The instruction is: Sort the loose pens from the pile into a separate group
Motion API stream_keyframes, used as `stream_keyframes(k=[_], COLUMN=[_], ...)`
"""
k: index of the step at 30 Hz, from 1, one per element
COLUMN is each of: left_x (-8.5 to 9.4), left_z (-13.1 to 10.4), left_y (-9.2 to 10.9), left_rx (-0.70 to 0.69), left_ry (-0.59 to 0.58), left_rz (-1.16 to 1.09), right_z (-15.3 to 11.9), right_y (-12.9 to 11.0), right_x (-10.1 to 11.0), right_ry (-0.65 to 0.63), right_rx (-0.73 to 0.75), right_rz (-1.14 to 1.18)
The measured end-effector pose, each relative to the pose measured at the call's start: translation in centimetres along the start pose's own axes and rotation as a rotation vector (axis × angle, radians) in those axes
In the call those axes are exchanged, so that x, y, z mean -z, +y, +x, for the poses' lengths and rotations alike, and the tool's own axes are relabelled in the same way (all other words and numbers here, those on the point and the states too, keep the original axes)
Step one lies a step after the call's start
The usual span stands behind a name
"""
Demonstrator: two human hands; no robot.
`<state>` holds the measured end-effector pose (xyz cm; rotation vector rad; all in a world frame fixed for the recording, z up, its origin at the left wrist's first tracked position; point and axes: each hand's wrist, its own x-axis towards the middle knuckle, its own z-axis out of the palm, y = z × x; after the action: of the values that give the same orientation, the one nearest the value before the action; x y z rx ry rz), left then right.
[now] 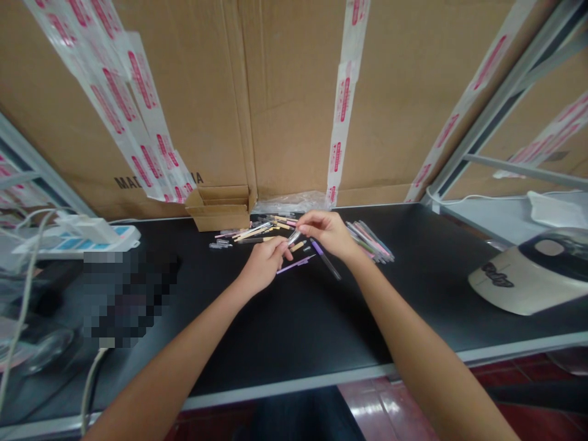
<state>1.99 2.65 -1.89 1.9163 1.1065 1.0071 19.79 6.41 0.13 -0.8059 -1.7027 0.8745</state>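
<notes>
My left hand (264, 264) and my right hand (328, 233) meet over the middle of the black table, fingers pinched. Between their fingertips is a small, clear, shiny pen part (294, 237); its exact kind is too small to make out. Just below the hands lie a thin purple stick with a clip (296, 264) and a clear pen tube with a purple end (327, 260). Behind my left hand spreads a loose pile of pen parts (255, 231), tan, white and dark. Several clear caps (221, 244) rest left of it. Right of my right hand is a bundle of clear pens (371, 242).
A small open cardboard box (218, 217) stands behind the pile, beside crumpled clear plastic (294, 202). On the left are a power strip (114, 239) and cables. A white-and-black machine (528, 275) sits at the right. A large taped cardboard sheet (285, 110) closes the back.
</notes>
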Motion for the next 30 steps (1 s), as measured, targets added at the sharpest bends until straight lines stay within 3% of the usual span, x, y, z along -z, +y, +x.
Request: stream_keyframes(k=[4, 9, 14, 18, 26, 30], left_x=[-0.2, -0.2, 0.0, 0.1, 0.3, 0.4], left_z=[0.4, 0.5, 0.1, 0.1, -0.3, -0.6], left_y=[-0.7, -0.7, 0.0, 0.1, 0.6, 0.8], left_rx=[0.030, 0.100, -0.066, -0.204, -0.209, -0.171], left_ry=[-0.012, -0.069, 0.057, 0.133, 0.094, 0.104], left_rz=[-0.146, -0.273, 0.103, 0.305, 0.495, 0.543], right_z=[-0.1, -0.1, 0.1, 0.0, 0.1, 0.1], right_y=[-0.3, -0.2, 0.2, 0.1, 0.8, 1.1], right_x=[-0.1, -0.2, -0.1, -0.1, -1.3, -2.4], right_ry=[0.048, 0.035, -0.008, 0.030, 0.145, 0.229], right_rx=[0.120, 0.151, 0.025, -0.033, -0.147, -0.111], right_rz=[-0.177, -0.249, -0.058, 0.028, 0.193, 0.151])
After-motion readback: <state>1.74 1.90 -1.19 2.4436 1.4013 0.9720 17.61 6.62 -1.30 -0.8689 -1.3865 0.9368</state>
